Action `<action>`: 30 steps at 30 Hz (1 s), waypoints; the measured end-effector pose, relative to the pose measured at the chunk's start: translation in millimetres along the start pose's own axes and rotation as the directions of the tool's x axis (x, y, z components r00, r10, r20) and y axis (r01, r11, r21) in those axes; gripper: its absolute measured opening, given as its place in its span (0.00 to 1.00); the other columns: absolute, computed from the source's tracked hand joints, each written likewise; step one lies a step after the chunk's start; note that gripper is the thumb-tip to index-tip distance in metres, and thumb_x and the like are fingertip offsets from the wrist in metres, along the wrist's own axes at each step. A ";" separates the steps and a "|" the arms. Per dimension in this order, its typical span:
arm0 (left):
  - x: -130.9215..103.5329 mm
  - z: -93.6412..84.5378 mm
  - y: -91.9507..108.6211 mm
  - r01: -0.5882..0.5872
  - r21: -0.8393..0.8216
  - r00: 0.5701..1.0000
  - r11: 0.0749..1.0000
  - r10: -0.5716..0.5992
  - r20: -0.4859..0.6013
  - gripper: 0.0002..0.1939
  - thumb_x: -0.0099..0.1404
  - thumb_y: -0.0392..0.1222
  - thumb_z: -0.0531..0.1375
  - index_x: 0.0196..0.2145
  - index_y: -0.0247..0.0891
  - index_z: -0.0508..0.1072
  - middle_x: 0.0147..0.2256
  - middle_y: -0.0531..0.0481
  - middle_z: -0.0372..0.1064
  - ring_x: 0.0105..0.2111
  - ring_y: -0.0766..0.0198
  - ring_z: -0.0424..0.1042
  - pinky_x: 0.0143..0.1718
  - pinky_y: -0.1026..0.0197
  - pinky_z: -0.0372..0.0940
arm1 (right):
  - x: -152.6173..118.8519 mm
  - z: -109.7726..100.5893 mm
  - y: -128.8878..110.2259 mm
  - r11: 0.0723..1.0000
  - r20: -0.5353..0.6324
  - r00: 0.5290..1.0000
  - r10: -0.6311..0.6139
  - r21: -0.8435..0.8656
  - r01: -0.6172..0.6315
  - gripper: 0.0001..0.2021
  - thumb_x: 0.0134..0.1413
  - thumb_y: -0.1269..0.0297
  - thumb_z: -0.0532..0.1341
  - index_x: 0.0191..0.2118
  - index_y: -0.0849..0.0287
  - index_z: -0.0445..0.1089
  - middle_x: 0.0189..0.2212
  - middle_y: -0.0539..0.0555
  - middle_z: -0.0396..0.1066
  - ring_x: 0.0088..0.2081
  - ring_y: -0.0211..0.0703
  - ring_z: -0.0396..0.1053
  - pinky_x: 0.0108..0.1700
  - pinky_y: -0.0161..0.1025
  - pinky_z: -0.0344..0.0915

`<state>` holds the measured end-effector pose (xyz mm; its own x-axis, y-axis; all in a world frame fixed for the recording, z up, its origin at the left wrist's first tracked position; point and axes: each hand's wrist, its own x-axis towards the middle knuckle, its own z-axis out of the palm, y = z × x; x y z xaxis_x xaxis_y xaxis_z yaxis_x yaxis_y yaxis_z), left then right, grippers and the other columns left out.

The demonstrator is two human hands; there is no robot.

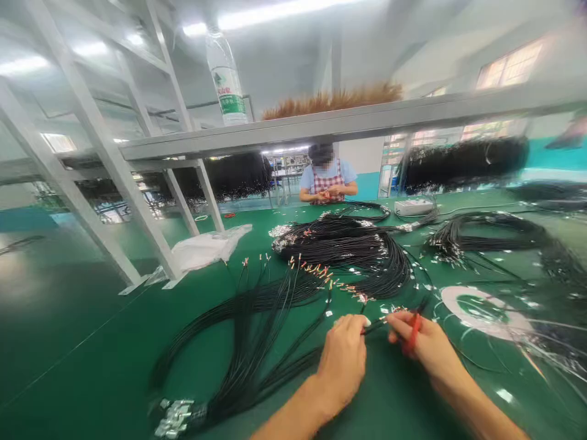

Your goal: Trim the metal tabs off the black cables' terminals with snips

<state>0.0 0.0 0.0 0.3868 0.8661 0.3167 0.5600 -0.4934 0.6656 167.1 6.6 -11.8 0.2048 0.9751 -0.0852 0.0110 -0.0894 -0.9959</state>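
My left hand [343, 354] is closed around a black cable [376, 325] near its stripped end, at the lower middle of the head view. To the right, my right hand [419, 342] is closed too, its thumb and forefinger pinched at the tip of that cable. Red-handled scissors [414, 333] rest in the right hand; they are blurred, with the dark blades partly hidden. Left of my hands spreads a looped bundle of black cables [247, 330], with bare coppery ends at the top and silvery connectors [174, 418] at the lower left.
A large cable coil [339, 244] lies beyond my hands, with another coil [495, 232] and a pale ring [477, 311] at right. A plastic bag [208, 247] sits by the metal shelf frame [128, 195]. A bottle [226, 85] stands above. Opposite sits a co-worker [328, 177].
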 end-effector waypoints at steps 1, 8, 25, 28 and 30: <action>1.1 0.2 4.0 0.050 -0.093 0.999 0.994 -0.051 -0.001 0.13 0.59 0.28 0.52 0.41 0.34 0.68 0.35 0.47 0.67 0.34 0.62 0.63 0.37 0.59 0.58 | -3.8 0.7 -4.6 1.000 0.027 1.000 -0.016 0.006 0.016 0.17 0.42 0.48 0.65 0.24 0.60 0.69 0.16 0.48 0.66 0.18 0.34 0.54 0.20 0.33 0.49; 1.3 -13.3 34.6 0.034 -0.359 0.999 0.933 -0.047 -0.027 0.12 0.66 0.38 0.51 0.27 0.38 0.70 0.25 0.53 0.64 0.26 0.68 0.59 0.29 0.64 0.52 | -28.6 0.3 -28.9 0.985 0.102 0.982 -0.162 0.075 0.155 0.15 0.43 0.49 0.66 0.27 0.58 0.72 0.18 0.48 0.66 0.19 0.33 0.55 0.18 0.32 0.49; 8.6 -41.3 41.9 0.563 -0.825 0.827 0.045 -0.015 0.563 0.10 0.60 0.42 0.56 0.25 0.35 0.62 0.14 0.62 0.41 0.17 0.73 0.36 0.20 0.65 0.36 | -40.6 8.5 -35.9 0.902 0.094 0.899 -0.427 -0.024 0.431 0.12 0.49 0.54 0.63 0.23 0.55 0.70 0.22 0.50 0.71 0.27 0.43 0.68 0.27 0.35 0.64; 8.3 -39.7 40.0 0.508 -0.817 0.861 0.273 -0.142 0.488 0.13 0.62 0.47 0.55 0.25 0.37 0.60 0.14 0.61 0.46 0.16 0.73 0.41 0.20 0.65 0.40 | -42.3 10.2 -31.7 0.893 0.109 0.895 -0.433 -0.088 0.442 0.11 0.49 0.53 0.62 0.26 0.55 0.72 0.22 0.49 0.69 0.22 0.38 0.63 0.22 0.34 0.61; 7.0 -37.8 41.0 0.408 -0.727 0.913 0.552 -0.248 0.324 0.13 0.64 0.49 0.53 0.27 0.38 0.60 0.16 0.59 0.53 0.17 0.72 0.49 0.21 0.65 0.45 | -42.9 10.0 -26.5 0.899 0.098 0.907 -0.410 -0.126 0.420 0.11 0.51 0.53 0.61 0.29 0.55 0.72 0.21 0.47 0.67 0.18 0.35 0.58 0.19 0.33 0.58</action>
<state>-2.1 -11.1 55.0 0.4514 0.8872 -0.0954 -0.0655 0.1396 0.9880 148.3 -30.8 17.9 0.0848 0.9407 0.3285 0.2190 0.3040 -0.9271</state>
